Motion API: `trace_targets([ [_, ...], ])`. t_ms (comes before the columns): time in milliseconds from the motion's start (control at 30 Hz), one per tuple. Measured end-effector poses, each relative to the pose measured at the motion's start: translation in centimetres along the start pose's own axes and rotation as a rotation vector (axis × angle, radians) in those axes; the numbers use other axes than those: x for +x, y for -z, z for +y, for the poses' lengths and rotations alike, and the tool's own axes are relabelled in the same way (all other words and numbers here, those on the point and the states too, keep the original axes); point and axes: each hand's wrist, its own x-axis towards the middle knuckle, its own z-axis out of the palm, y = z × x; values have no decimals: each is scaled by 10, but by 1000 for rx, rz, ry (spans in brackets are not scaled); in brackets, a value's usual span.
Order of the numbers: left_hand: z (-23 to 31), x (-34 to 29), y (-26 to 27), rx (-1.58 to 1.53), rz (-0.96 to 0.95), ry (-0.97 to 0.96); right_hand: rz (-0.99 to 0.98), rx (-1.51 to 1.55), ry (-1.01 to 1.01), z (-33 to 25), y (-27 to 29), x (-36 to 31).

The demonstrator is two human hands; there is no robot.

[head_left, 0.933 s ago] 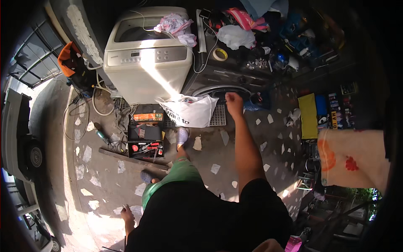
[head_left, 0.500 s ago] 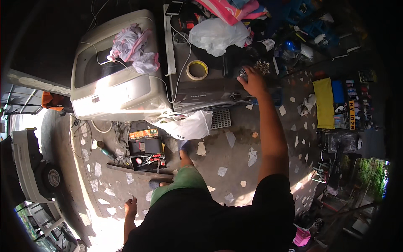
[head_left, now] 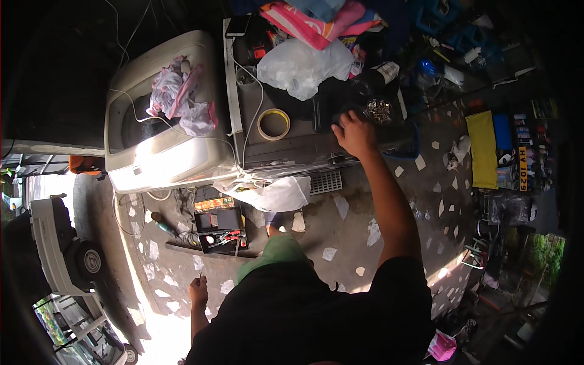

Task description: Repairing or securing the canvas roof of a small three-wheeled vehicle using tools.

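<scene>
My right hand (head_left: 356,135) reaches over the front of the dark-topped appliance (head_left: 292,146), thumb and fingers apart and pointing down. Its fingertips are in shadow, and I cannot see anything held there. Beside it lies a heap of small shiny metal fasteners (head_left: 378,111). A black oblong object (head_left: 320,114) sits left of the hand, and a roll of tan tape (head_left: 274,124) lies farther left. Low at my left side, my left hand (head_left: 198,291) is closed, a small thin thing poking up from its fingers; its kind is too small to make out.
A white top-loading washing machine (head_left: 164,158) with crumpled cloth (head_left: 179,97) stands at left. A white plastic bag (head_left: 304,66) and a phone (head_left: 238,25) lie at the back. An open toolbox (head_left: 222,228) sits on the floor near my leg. Thin cables cross the appliances.
My right hand has shifted slightly left and toward me, away from the fastener heap. My left hand stays closed at my side. The whole view has shifted a little with my head.
</scene>
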Motion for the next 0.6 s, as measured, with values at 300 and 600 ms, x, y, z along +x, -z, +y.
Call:
trace_targets([
  [300, -62, -69, -75, -251, 184, 97, 64, 276, 12, 8, 7, 6],
  [600, -136, -190, -238, -390, 122, 288, 246, 323, 148, 15, 7, 24],
])
